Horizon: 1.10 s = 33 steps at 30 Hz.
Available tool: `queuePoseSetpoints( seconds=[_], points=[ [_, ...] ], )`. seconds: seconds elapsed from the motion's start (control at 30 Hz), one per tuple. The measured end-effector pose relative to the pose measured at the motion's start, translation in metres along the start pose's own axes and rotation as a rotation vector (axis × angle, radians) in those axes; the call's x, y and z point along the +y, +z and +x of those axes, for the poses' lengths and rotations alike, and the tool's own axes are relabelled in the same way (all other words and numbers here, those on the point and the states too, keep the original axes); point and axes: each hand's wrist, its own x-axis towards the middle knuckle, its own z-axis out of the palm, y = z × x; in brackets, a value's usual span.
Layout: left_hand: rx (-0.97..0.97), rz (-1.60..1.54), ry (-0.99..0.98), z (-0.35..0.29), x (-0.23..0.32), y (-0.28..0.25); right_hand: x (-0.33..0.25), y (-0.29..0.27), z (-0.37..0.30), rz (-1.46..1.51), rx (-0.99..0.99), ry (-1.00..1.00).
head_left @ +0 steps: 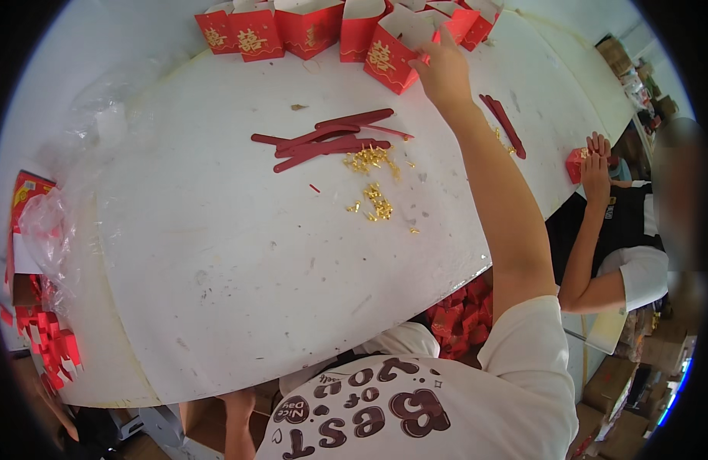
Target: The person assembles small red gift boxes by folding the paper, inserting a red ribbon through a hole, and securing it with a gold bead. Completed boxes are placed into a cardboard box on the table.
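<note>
The right hand (pixel 446 73) reaches to the far side of the bench (pixel 216 245), its thumb and fingers at the right wall and rim of an open red paper box (pixel 391 61). Whether they pinch the paper I cannot tell. The left hand (pixel 237 402) is near and left, partly hidden below the bench's near edge; its grip cannot be told either.

Other red boxes (pixel 312 31) crowd close behind and left, so a sideways knock could tip or dent them. A low sweep of the right forearm (pixel 507 192) leftward could scatter the loose gold fasteners (pixel 377 203) and dark red strips (pixel 331 138); fasteners might roll off the near edge. The widest open room lies left and near of them.
</note>
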Motion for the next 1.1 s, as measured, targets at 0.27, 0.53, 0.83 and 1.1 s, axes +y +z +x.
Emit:
queuePoseSetpoints(
  seconds=[0.27, 0.53, 0.83, 1.1],
  points=[
    [-0.986, -0.396, -0.187, 0.054, 0.049, -0.104, -0.037, -0.086, -0.048, 0.392, 0.118, 0.09],
    [-0.215, -1.0, 0.107, 0.379, 0.054, -0.116, 0.041, -0.047, -0.051, 0.0, 0.255, 0.333],
    [0.182, -1.288, -0.128, 0.665, 0.066, -0.04, 0.046, 0.029, -0.065, 0.238, 0.503, 0.306],
    [-0.184, -1.574, 0.042, 0.683, 0.062, -0.015, 0.05, 0.038, -0.057, 0.845, 0.178, 0.493]
  ],
)
